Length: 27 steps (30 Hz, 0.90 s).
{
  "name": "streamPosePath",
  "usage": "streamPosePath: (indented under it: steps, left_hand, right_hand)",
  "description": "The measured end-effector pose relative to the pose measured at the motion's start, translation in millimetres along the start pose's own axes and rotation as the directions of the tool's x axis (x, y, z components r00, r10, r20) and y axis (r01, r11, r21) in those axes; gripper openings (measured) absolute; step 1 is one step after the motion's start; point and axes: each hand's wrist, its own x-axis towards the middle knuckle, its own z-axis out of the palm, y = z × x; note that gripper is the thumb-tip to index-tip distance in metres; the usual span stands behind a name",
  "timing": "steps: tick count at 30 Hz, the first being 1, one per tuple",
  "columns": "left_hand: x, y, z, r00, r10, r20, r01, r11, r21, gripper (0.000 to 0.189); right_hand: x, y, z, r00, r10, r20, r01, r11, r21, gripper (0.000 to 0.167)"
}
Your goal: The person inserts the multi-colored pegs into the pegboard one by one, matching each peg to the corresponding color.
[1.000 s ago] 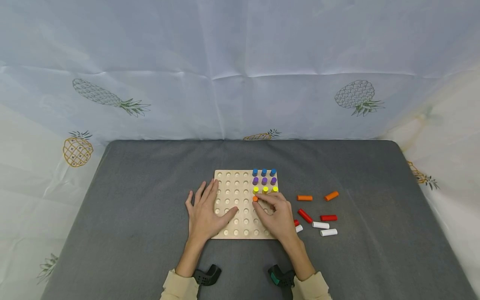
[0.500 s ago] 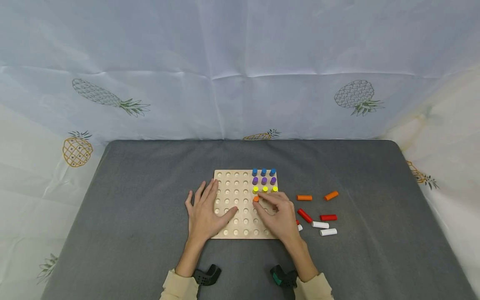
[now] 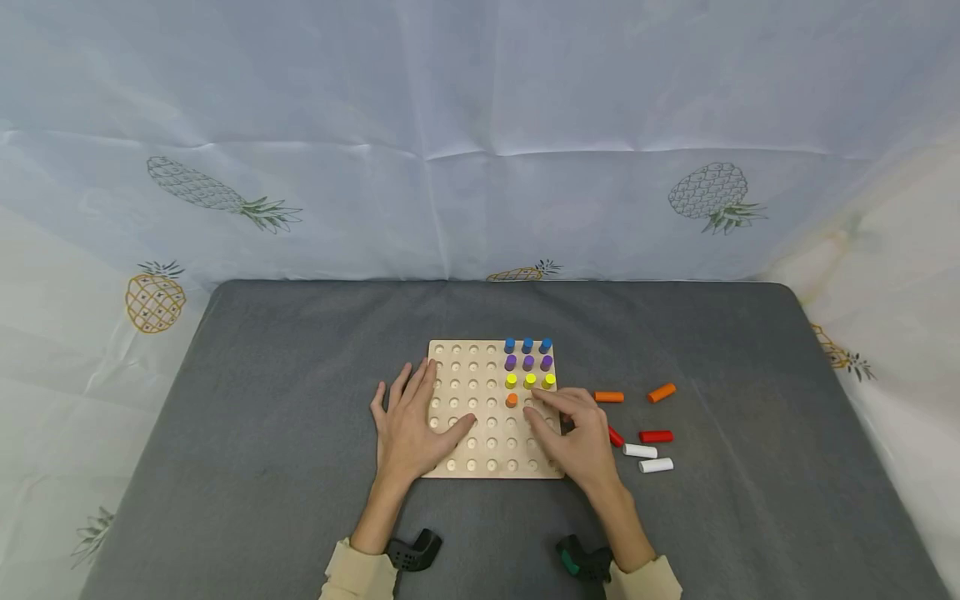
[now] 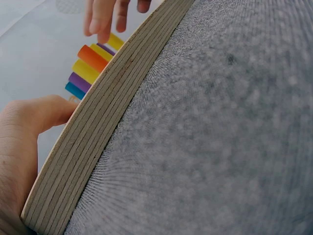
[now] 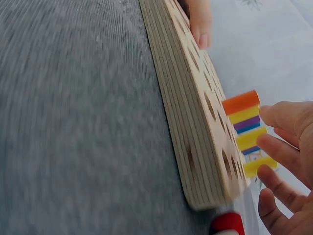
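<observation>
A wooden peg board [image 3: 462, 454] with rows of round holes lies on the table. Blue pegs [image 3: 527, 344], purple pegs [image 3: 528, 363] and yellow pegs [image 3: 530, 381] stand in its three back rows at the right, with one orange peg [image 3: 512, 401] upright in front of them. My left hand [image 3: 411, 429] rests spread on the board's left side, thumb over the holes. Just right of the orange peg hovers my right hand [image 3: 576, 435], thumb and fingers apart and holding nothing; the right wrist view shows its fingers [image 5: 281, 115] beside the standing pegs.
Right of the board lie two orange pegs [image 3: 662, 392], red pegs [image 3: 656, 436] and two white pegs [image 3: 640, 451] on the grey tabletop [image 3: 300, 375]. My right hand partly covers the nearer loose pegs. A pineapple-print cloth [image 3: 465, 208] hangs behind the table.
My right hand has let go of the orange peg, which stays upright in the board, and has moved right with its fingers parted. The left hand has stayed in place.
</observation>
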Motion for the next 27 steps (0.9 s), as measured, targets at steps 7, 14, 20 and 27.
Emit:
streamPosePath:
  steps: [7,14,20,27]
  left_hand:
    - [-0.3,-0.8,-0.6,1.0,0.003,-0.004,-0.003,1.0,-0.004,0.101]
    - [-0.6,-1.9,-1.3,1.0,0.006,-0.007,-0.006,1.0,-0.003,0.101]
    - [-0.9,-2.1,-1.5,1.0,0.006,-0.001,-0.006,1.0,-0.004,0.101]
    - [-1.0,-1.4,-1.4,1.0,0.005,0.0,-0.005,1.0,-0.008,0.101]
  right_hand:
    - [-2.3,13,-12,1.0,-0.004,-0.012,0.003,0.996,-0.085,0.028]
    - [0.3,25,-26,0.999,-0.043,-0.028,0.039,0.992,-0.118,0.03]
    - [4.0,33,-39,0.996,-0.062,-0.065,0.052,0.989,-0.136,0.031]
    - [6.9,40,-52,0.997,-0.047,-0.065,0.034,0.982,-0.188,0.031]
